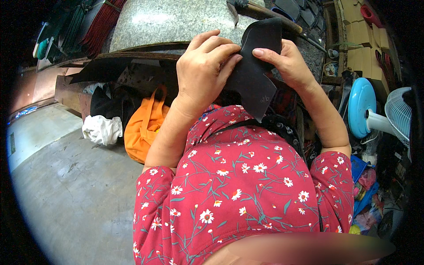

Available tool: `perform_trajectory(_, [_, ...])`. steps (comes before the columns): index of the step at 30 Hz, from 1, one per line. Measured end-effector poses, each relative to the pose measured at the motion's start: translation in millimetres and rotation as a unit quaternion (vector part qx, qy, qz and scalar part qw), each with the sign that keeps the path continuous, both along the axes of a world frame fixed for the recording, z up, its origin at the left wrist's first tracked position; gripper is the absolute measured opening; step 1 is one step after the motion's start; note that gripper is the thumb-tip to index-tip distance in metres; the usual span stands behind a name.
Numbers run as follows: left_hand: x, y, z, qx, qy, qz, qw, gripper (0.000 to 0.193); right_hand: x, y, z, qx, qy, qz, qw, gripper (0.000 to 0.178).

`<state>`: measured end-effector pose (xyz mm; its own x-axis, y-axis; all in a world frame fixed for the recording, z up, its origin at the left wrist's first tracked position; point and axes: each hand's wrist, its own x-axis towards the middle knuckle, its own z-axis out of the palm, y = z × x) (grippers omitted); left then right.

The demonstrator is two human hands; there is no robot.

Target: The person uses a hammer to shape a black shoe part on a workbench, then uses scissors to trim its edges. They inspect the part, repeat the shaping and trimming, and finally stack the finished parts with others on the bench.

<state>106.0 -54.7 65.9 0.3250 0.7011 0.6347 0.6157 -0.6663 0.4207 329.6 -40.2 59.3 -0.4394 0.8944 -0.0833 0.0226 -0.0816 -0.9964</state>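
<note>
Held a flat black leather-like cutout point(256, 73) in both hands, at 1 o'clock from the view's centre, raised in front of the body. Pointed the narrow tip toward 6 o'clock, over the edge of a red floral shirt point(221, 198), and the broad rounded end toward 12. Noticed small pale marks near the tip.

Pinched the cutout's 9 o'clock edge with the left hand point(205, 64), thumb against bent forefinger. Grasped the 3 o'clock side with the right hand point(291, 64), thumb pressed flat on the near face; could not see the other right fingers clearly behind it.

Saw a hammer point(265, 11) just past the broad end, toward 12 o'clock, partly over the speckled grey surface point(163, 24) at 11. Found dark flat pieces point(304, 15) farther along at 1, and tan boxes point(364, 44) at 2.

Made out bundles of red cords point(101, 28) and green cords point(73, 37) at 10 o'clock. Had an orange cloth bag point(141, 132) at 9, with a crumpled white cloth point(102, 130) just beside it, above the grey floor point(75, 194) at 8. Glimpsed a fan point(362, 108) with a round blue base at 3, and crumpled plastic bags point(366, 179) at 4.
</note>
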Motion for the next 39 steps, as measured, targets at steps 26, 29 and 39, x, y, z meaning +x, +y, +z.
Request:
perform_trajectory(26, [-4,6,2,-0.010,0.023,0.015,1.000,0.014,6,5,-4,-0.005,0.036,0.020,0.999,0.023])
perform_trajectory(29, [-1,5,-2,-0.023,0.007,0.020,1.000,0.014,3,4,-10,-0.013,0.033,-0.008,0.999,0.023])
perform_trajectory(39, [3,11,-9,-0.049,-0.078,-0.037,0.995,0.010,4,2,-7,-0.035,0.027,0.022,0.999,0.023])
